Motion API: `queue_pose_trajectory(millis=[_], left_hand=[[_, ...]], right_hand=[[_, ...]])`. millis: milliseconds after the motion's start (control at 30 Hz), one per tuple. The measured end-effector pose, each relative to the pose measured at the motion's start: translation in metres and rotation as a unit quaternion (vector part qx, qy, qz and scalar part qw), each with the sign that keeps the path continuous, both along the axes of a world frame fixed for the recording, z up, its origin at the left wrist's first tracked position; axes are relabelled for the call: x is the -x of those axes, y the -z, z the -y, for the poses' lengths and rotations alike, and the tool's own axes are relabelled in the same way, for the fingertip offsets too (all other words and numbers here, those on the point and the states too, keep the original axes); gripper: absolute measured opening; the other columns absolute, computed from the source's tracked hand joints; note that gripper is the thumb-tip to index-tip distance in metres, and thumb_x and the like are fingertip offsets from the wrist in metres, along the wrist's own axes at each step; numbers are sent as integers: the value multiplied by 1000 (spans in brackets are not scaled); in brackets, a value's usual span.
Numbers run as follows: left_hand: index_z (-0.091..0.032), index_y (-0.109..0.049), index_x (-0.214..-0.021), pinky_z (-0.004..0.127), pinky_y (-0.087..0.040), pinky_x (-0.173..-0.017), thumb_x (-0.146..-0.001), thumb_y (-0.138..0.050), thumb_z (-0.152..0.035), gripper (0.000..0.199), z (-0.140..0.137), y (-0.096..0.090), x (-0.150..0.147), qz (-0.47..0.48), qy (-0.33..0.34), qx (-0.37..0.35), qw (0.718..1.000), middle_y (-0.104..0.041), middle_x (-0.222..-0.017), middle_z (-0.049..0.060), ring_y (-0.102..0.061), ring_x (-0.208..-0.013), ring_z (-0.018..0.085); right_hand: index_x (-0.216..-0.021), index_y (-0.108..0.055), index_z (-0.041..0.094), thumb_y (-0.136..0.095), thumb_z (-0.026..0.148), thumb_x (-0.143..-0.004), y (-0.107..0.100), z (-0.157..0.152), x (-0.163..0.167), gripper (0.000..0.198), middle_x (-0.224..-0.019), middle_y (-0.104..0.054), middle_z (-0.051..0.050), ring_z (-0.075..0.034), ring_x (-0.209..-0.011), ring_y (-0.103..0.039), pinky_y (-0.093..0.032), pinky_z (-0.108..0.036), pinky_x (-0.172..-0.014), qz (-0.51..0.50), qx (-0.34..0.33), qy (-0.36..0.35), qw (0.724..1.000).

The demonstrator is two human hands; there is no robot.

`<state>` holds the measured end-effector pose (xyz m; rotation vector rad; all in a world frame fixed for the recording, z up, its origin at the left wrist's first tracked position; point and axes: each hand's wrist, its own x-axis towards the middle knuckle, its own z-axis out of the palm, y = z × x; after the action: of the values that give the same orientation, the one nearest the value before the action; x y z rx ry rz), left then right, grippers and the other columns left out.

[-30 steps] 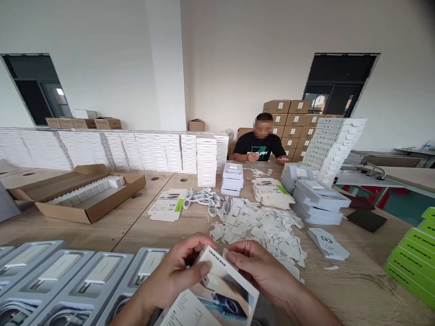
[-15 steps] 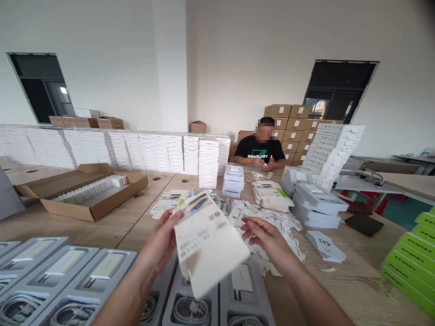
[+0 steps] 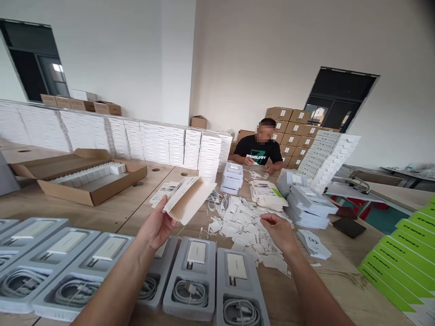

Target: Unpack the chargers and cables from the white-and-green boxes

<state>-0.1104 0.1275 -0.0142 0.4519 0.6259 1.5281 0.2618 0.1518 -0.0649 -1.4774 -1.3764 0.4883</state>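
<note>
My left hand (image 3: 162,228) is closed on a printed white cardboard sleeve (image 3: 193,192), gripping its lower left edge. The sleeve is tilted and bowed open, with its plain inner side partly facing me. Over a heap of white paper scraps (image 3: 253,240), my right hand (image 3: 277,230) is curled with thumb and fingertips together; whatever they may hold cannot be made out. Below both arms stand grey trays (image 3: 190,267), each with a white charger-like block (image 3: 196,252) and a coiled white cable (image 3: 190,292).
An open brown carton (image 3: 97,194) with small white boxes lies left. Stacked white boxes (image 3: 159,145) line the table's back. A co-worker (image 3: 260,151) sits opposite. Printed sleeves (image 3: 267,192), filled trays (image 3: 309,201), cards (image 3: 313,244) and green boxes (image 3: 390,267) are to the right.
The sleeve has turned from its flat printed face to a bowed, open shape and moved up and away. My right hand has shifted right, its fingers drawing together. The view has tilted slightly.
</note>
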Motion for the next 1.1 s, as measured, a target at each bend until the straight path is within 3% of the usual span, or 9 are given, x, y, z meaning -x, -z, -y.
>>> queue_pose_trajectory(millis=[167,400,567,667,800,1000,1100], left_hand=[[-14,-59,-104,16,-53,-38,-96,-48,-29,20,2,-1,5,9,9,17,1000,-71,-69,3,-67,-50,12],[-14,-59,-112,18,-51,-37,-92,-54,-36,30,8,-4,2,8,7,30,1000,-67,-61,0,-63,-44,13],[-13,-60,-111,20,-53,-37,-93,-53,-34,29,8,-5,1,19,15,46,999,-67,-63,2,-64,-45,14],[-11,-61,-107,20,-54,-37,-95,-48,-30,26,5,-7,3,31,17,45,998,-68,-65,4,-65,-47,15],[-13,-60,-104,18,-56,-43,-97,-43,-27,22,2,-8,9,55,10,30,998,-68,-71,5,-67,-54,13],[-13,-61,-100,19,-56,-43,-95,-42,-19,20,-3,-4,15,31,13,13,999,-70,-73,6,-68,-56,15],[-12,-62,-105,21,-56,-41,-94,-44,-19,21,-3,-7,11,19,10,26,999,-71,-72,5,-69,-55,16]], right_hand=[[-77,-73,22,-68,40,-66,7,2,15,21,-83,-72,-5,-25,-79,-62,-45,-39,-79,54,1,-51,997],[-88,-73,25,-61,52,-73,15,2,17,33,-96,-73,-5,-23,-72,-63,-47,-34,-65,137,39,-77,987],[-88,-73,23,-62,56,-72,7,1,10,38,-90,-74,-4,-20,-62,-60,-48,-33,-62,126,10,-12,992],[-90,-72,19,-62,55,-74,-2,1,0,40,-86,-74,-6,-23,-69,-63,-49,-34,-66,67,-49,43,996],[-96,-69,14,-57,53,-81,-11,2,-12,44,-91,-73,-11,-25,-80,-66,-51,-33,-71,70,-82,51,993],[-95,-71,18,-51,47,-82,-25,4,-64,38,-91,-74,-7,-23,-82,-67,-52,-33,-76,198,-24,65,978],[-96,-73,19,-61,34,-72,-29,18,-109,31,-95,-74,-9,-26,-89,-68,-51,-36,-82,289,47,88,952]])
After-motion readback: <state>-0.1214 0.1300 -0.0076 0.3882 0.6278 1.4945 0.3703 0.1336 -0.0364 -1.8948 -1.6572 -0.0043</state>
